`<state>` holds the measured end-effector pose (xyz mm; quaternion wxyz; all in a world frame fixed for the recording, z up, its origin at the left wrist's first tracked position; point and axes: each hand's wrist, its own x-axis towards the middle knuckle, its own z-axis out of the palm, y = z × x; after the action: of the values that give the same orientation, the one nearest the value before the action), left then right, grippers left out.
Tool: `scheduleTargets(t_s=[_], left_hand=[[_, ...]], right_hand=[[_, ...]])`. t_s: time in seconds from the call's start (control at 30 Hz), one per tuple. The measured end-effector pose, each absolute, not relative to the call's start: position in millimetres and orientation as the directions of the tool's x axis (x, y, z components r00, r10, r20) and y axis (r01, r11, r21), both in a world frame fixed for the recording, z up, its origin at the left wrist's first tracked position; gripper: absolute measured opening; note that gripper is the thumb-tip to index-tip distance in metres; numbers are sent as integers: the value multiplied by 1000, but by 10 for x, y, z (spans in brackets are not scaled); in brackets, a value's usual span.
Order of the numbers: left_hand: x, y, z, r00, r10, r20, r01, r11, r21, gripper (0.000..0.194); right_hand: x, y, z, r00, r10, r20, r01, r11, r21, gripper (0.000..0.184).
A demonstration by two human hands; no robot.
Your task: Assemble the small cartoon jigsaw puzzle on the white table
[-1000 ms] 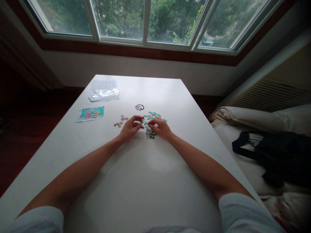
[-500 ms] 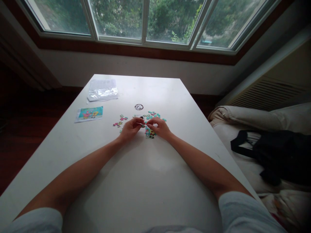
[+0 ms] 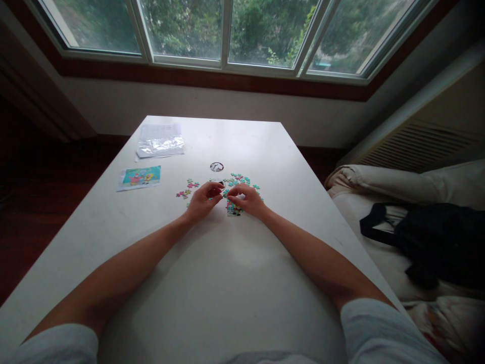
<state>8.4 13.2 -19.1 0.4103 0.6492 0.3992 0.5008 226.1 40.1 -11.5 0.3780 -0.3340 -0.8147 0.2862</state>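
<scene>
Near the middle of the bench, the person's two hands are close to each other but do not touch. The left hand has its thumb and fingers bent toward each other, and the right hand has its fingertips brought close, pointing to the left. I cannot tell whether a small piece is pinched in either of them.

Below the right hand lies the joined part of the puzzle, a small colourful block, partly covered by this hand. Just beyond the right hand, toward the far edge, many loose pieces, mostly turquoise, are spread. On the left hand's other side, toward the left edge, there are some pink and greenish pieces.

Farther toward the far edge lies a round disc with a dark rim. Near the left edge is a picture sheet, and by the far left corner a clear plastic bag lies with papers.

Past the right edge stands a pale couch.
</scene>
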Motion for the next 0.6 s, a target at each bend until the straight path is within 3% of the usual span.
scheduleTargets(t_s=[0.43,0.6], left_hand=[[131,110,-221,197,934,298,56,-314,948,26],[108,83,-167,186,927,325,241,-364,900,14]], right_hand=[[2204,327,-118,-420,837,351,315,497,-809,29],[2177,314,-82,-366,858,360,338,483,-808,25]])
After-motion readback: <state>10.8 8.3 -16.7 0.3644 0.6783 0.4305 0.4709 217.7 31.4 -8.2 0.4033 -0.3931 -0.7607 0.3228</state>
